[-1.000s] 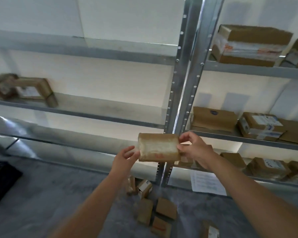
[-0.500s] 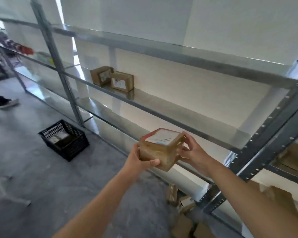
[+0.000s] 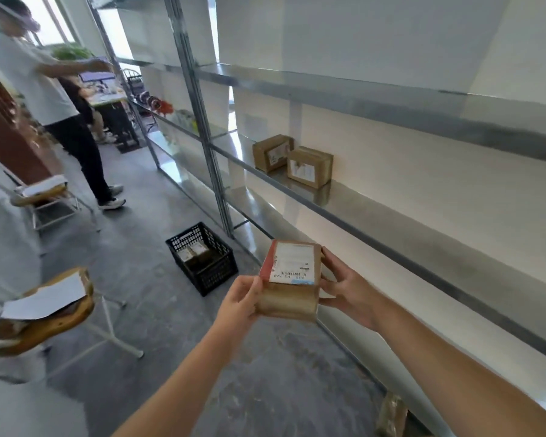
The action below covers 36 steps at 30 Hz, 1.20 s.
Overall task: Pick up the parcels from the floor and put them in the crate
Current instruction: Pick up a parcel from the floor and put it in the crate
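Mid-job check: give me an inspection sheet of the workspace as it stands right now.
Surface: grey concrete floor.
Job's things: labelled parcel held label up; black crate on the floor ahead-left with packed parcels inside; stray parcel on the floor, lower right.
Clutter: near stool and far stool, each carrying paper.
Hands: left hand and right hand grip the labelled parcel's opposite sides.
Cables: nothing seen.
Surroundings: metal shelving on the right holding first box and second box; a person standing far left.
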Tool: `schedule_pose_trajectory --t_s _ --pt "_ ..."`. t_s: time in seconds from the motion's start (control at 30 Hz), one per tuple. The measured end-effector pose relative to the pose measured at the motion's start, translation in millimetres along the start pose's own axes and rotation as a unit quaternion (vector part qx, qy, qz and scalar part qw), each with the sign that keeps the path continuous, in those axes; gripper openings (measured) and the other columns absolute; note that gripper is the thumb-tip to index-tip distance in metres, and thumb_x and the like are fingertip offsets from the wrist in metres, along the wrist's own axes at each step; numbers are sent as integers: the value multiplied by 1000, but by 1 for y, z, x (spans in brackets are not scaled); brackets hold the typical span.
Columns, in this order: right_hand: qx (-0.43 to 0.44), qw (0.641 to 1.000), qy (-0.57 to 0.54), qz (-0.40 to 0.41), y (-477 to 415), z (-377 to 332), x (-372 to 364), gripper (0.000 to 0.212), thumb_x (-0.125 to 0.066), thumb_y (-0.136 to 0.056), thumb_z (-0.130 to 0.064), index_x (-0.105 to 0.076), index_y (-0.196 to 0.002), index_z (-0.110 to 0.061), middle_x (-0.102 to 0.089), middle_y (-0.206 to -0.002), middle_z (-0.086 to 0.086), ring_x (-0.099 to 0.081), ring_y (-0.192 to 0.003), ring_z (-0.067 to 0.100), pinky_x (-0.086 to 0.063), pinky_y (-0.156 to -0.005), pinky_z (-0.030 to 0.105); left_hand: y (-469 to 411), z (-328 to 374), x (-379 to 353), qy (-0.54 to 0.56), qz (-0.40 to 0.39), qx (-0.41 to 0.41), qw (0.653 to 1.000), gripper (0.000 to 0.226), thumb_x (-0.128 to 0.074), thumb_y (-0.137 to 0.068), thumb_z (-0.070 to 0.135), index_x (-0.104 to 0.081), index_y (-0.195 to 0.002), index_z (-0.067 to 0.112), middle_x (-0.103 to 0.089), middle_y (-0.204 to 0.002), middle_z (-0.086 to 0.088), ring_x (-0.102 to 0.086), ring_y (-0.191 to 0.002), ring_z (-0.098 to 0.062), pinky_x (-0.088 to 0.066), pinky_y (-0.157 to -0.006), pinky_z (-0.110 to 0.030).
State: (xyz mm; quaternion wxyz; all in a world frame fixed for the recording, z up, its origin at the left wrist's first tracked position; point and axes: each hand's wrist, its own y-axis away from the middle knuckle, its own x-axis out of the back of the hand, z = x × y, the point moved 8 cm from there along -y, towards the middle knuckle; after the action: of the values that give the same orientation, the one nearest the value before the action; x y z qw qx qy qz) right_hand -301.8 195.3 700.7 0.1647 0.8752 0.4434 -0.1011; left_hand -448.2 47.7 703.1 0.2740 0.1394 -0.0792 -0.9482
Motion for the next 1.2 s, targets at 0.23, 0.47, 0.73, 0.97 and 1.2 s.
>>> schedule_pose_trajectory --t_s 0.23,0.47,0.73,0.97,1.2 --pt "-51 998 23 -12 -95 -28 7 36 -44 -102 -22 -62 -132 -27 -67 -128 4 -63 -113 18 -50 -94 39 -77 16 19 -63 95 -23 993 70 -81 -75 10 -46 -133 30 -56 -123 -9 -68 -102 -26 -59 -82 -47" --pt "-67 986 74 135 -162 -50 11 47 -45 -96 -59 -73 -105 -23 -76 -101 3 -70 -98 21 -55 -94 40 -123 26 35 -106 101 -27 989 121 -90 -33 67 -43 -137 29 -56 -135 8 -53 -123 -7 -46 -95 -27" --pt "-4 977 146 158 -237 -61 -46 66 -24 -93 -70 -48 -134 -24 -52 -134 1 -54 -117 14 -49 -100 35 -164 35 74 56 216 -34 974 77 -92 -56 27 -44 -116 18 -62 -121 0 -64 -112 -18 -56 -90 -49" --pt "-80 989 97 81 -305 -48 -89 60 -26 -95 -70 -59 -133 -38 -67 -126 -2 -63 -116 20 -49 -103 47 -217 64 159 160 194 -36 967 35 -65 -81 38 -45 -91 11 -67 -103 -14 -67 -95 -27 -60 -64 -40" --pt "-111 981 110 112 -378 -49 -133 43 -37 -103 -43 -74 -98 -22 -77 -81 2 -73 -74 19 -57 -69 33 -265 84 253 141 118 28 982 79 -85 -70 45 -48 -138 30 -65 -125 -12 -62 -118 -32 -53 -89 -59"
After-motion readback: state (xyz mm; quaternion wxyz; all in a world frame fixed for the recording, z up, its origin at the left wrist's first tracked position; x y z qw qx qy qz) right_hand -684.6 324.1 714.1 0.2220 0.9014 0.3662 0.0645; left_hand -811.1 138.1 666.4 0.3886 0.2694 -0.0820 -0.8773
